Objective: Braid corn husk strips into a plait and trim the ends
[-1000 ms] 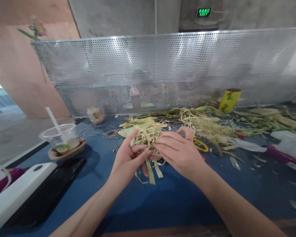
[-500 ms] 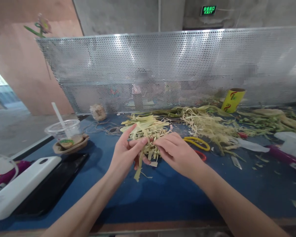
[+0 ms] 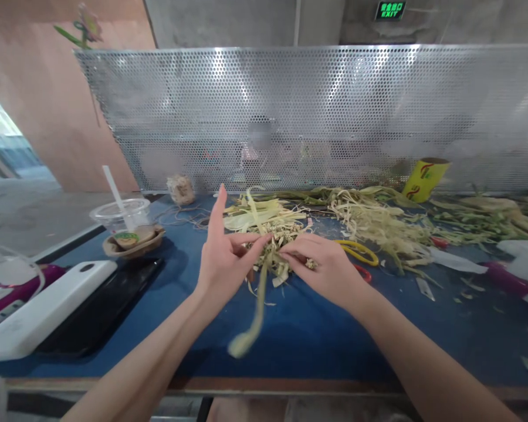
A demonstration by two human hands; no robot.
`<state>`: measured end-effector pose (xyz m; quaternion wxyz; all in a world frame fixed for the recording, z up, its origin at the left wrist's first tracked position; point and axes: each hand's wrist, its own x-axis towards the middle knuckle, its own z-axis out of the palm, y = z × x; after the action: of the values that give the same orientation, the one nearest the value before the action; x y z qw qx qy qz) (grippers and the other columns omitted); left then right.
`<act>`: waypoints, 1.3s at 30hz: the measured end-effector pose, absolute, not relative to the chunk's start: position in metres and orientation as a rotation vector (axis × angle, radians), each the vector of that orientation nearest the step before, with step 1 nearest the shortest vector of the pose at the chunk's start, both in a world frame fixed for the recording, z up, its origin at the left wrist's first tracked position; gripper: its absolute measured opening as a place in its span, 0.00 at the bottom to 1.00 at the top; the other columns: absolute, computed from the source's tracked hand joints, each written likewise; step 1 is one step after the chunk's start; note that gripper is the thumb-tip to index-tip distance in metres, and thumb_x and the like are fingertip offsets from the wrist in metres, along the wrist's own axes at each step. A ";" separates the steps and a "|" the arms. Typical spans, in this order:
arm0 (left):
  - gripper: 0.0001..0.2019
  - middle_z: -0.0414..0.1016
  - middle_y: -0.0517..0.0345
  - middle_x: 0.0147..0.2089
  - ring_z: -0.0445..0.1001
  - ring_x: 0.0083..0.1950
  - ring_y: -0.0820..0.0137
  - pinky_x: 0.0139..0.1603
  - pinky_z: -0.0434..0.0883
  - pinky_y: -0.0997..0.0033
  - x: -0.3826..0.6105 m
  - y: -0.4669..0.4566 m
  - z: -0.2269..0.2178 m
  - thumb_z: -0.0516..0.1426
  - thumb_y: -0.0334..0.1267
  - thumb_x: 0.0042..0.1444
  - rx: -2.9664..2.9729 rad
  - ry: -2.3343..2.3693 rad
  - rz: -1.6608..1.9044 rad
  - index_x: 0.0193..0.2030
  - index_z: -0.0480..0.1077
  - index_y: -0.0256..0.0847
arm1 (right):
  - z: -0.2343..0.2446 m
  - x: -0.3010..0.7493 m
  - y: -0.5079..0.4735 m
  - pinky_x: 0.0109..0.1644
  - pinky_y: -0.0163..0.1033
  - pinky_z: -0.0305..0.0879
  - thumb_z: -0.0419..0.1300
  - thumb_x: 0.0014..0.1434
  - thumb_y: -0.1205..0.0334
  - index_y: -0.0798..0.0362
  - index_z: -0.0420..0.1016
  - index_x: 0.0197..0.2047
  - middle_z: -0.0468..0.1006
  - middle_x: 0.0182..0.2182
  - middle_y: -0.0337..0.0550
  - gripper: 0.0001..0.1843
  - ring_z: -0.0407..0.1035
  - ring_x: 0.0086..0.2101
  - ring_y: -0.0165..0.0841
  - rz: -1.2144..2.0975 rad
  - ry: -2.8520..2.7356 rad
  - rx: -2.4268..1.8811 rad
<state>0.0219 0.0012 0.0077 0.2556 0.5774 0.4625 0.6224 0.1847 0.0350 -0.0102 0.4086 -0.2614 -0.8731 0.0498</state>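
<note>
Husk strip [image 3: 261,302], pale green and limp, now trails farther toward the near edge of the blue surface [image 3: 317,346], leaving more loose length outside the shredded straw-coloured bundle [image 3: 285,234] between the hands. The left hand's [image 3: 223,258] grip pinches the bundle, index raised; the right hand's [image 3: 328,268] fingertips press together beside it, anything between them hidden. A clear plastic cup [image 3: 102,214] holds a white straw [image 3: 113,186]; a brown moulded-pulp tray [image 3: 111,249] holds something green-marked.
</note>
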 end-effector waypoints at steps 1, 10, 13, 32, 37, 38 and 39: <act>0.50 0.77 0.63 0.25 0.61 0.10 0.79 0.11 0.61 0.79 0.021 0.002 0.009 0.63 0.35 0.42 1.543 1.259 1.705 0.66 0.35 0.50 | -0.009 0.185 0.035 0.33 0.35 0.61 0.52 0.57 0.69 0.52 0.71 0.31 0.70 0.23 0.40 0.08 0.64 0.27 0.30 0.151 -2.182 -0.645; 0.43 0.79 0.58 0.31 0.63 0.14 0.81 0.15 0.63 0.81 0.014 0.006 0.011 0.60 0.33 0.48 1.400 1.025 1.737 0.66 0.37 0.42 | -0.003 0.186 0.035 0.35 0.35 0.65 0.53 0.55 0.67 0.52 0.70 0.29 0.74 0.29 0.41 0.06 0.68 0.31 0.31 0.468 -2.029 -0.742; 0.42 0.79 0.56 0.34 0.67 0.16 0.80 0.17 0.64 0.80 0.015 0.006 0.009 0.59 0.35 0.50 1.406 0.962 1.709 0.65 0.37 0.42 | -0.004 0.184 0.034 0.31 0.33 0.65 0.53 0.56 0.65 0.52 0.70 0.31 0.75 0.28 0.40 0.05 0.69 0.29 0.29 0.589 -1.993 -0.823; 0.38 0.69 0.65 0.27 0.73 0.23 0.73 0.22 0.67 0.76 0.015 0.009 -0.003 0.62 0.35 0.45 1.637 0.984 1.315 0.62 0.47 0.47 | 0.002 0.192 0.039 0.43 0.37 0.67 0.60 0.51 0.63 0.52 0.66 0.38 0.73 0.36 0.43 0.10 0.70 0.40 0.32 0.918 -1.929 -0.786; 0.36 0.70 0.65 0.27 0.73 0.20 0.73 0.13 0.60 0.82 0.015 0.009 0.003 0.62 0.33 0.45 1.591 0.997 1.369 0.59 0.49 0.48 | 0.007 0.201 0.041 0.36 0.34 0.68 0.60 0.51 0.62 0.53 0.67 0.36 0.73 0.33 0.41 0.08 0.70 0.34 0.30 1.028 -1.967 -0.837; 0.36 0.70 0.65 0.27 0.73 0.20 0.73 0.12 0.59 0.82 0.015 0.009 0.005 0.62 0.32 0.44 1.577 1.004 1.381 0.59 0.49 0.48 | 0.008 0.203 0.041 0.35 0.34 0.67 0.60 0.51 0.61 0.53 0.67 0.36 0.73 0.31 0.40 0.09 0.70 0.33 0.29 1.043 -1.985 -0.845; 0.37 0.70 0.66 0.26 0.73 0.20 0.72 0.12 0.59 0.82 0.015 0.009 0.006 0.62 0.32 0.43 1.565 1.007 1.391 0.58 0.50 0.47 | 0.009 0.204 0.041 0.34 0.34 0.67 0.60 0.52 0.60 0.53 0.68 0.36 0.72 0.30 0.40 0.09 0.69 0.31 0.29 1.062 -2.009 -0.845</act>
<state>0.0155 0.0094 0.0055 0.3978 0.6180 0.3977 0.5493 0.2042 0.0408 0.0089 0.3508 -0.3264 -0.7759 0.4103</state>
